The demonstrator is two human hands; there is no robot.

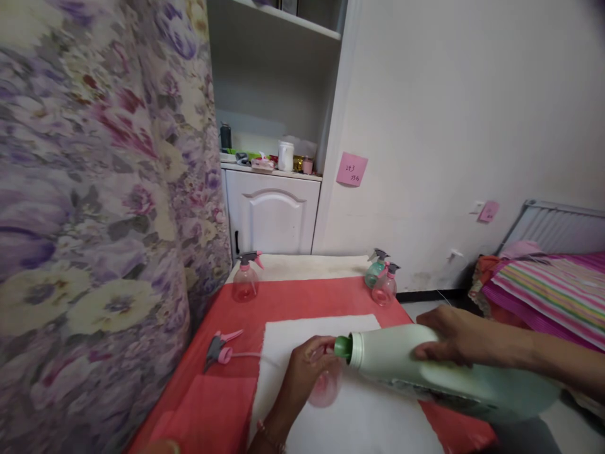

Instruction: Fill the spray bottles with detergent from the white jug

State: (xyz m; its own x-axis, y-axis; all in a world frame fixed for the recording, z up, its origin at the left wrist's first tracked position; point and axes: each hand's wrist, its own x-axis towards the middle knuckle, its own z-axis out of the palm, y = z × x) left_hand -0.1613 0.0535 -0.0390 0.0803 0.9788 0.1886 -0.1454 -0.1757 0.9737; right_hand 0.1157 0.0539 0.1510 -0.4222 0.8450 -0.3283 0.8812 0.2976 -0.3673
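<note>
My left hand (306, 372) is closed round the neck of a clear pink spray bottle (326, 387), which has its top off and stands on a white cloth (368, 416). In my right hand (449, 337) is a large pale green jug (392, 353), gripped from above and tilted nearly flat. The jug's green spout (343, 347) meets the mouth of the spray bottle, or hangs just over it; I cannot tell if liquid is flowing. To the left lies a loose grey-and-pink spray head (220, 350), its thin tube reaching onto the cloth.
A pink spray bottle (246, 282) stands at the table's far left. A green spray bottle (375, 271) and another pink spray bottle (385, 287) stand at the far right. Beyond are a white cabinet (274, 208), a flowered curtain (118, 189) and a bed (558, 277).
</note>
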